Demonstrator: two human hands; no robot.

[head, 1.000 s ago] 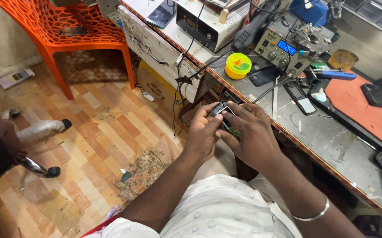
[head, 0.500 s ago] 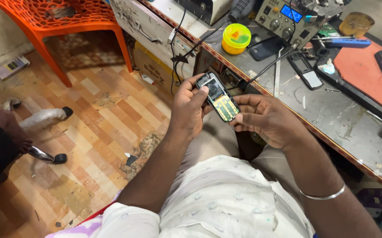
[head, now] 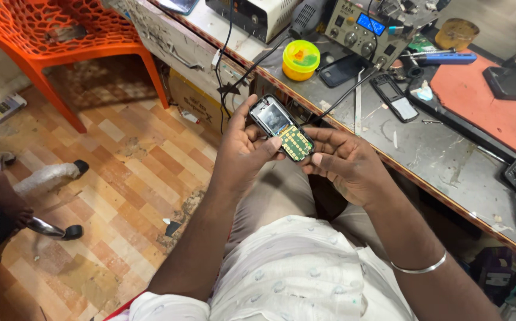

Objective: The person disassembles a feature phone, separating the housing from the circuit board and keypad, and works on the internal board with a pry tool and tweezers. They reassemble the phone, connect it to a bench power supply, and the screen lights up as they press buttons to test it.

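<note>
Stripped phone [head: 281, 128] held in both hands, over the lap, just short of the desk [head: 448, 160] edge.
Front cover already off: screen and keypad board exposed. Phone is gripped by left hand [head: 243, 151] fingers along one side, pinched at its lower end by right hand [head: 344, 166]. A separate black cover [head: 393, 98] lies beyond the phone, on the desk.

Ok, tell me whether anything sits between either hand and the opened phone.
Nothing visible does. The left hand grips the opened phone along its left edge, thumb on the keypad board, and the right hand supports its lower end with the fingertips. Both touch it directly, above the lap, apart from the workbench.
</note>
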